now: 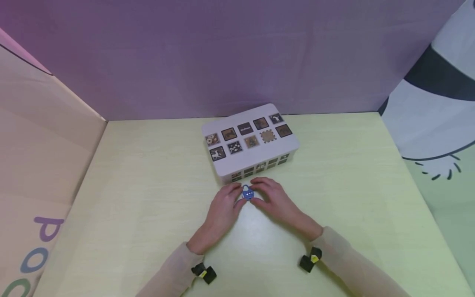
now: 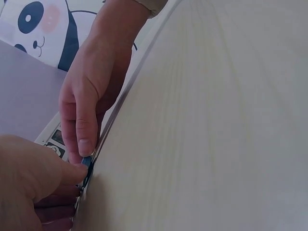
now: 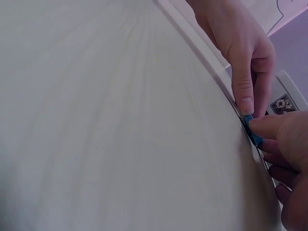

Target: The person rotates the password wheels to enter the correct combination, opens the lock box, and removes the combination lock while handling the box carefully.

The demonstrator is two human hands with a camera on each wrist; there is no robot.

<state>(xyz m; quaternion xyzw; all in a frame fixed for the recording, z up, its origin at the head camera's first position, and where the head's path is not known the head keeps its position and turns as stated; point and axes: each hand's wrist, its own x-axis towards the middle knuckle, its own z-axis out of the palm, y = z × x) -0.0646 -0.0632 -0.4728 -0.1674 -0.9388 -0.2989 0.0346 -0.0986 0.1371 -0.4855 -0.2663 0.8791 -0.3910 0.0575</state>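
Note:
A small blue combination padlock point(image 1: 248, 193) with a row of pale marks across its body lies between the two hands, just in front of a box. My left hand point(image 1: 224, 208) pinches its left side between thumb and fingers, and my right hand point(image 1: 276, 200) pinches the right side the same way. In the left wrist view the blue edge of the padlock point(image 2: 86, 161) shows between both thumbs, low over the tabletop. From the right wrist view, too, only a sliver of the padlock point(image 3: 253, 132) is visible; the fingers hide the rest.
A white box point(image 1: 252, 142) printed with dark square pictures sits right behind the hands, turned slightly. The pale wooden table point(image 1: 148, 185) runs back to a purple wall point(image 1: 222, 57). Printed panels stand at both sides.

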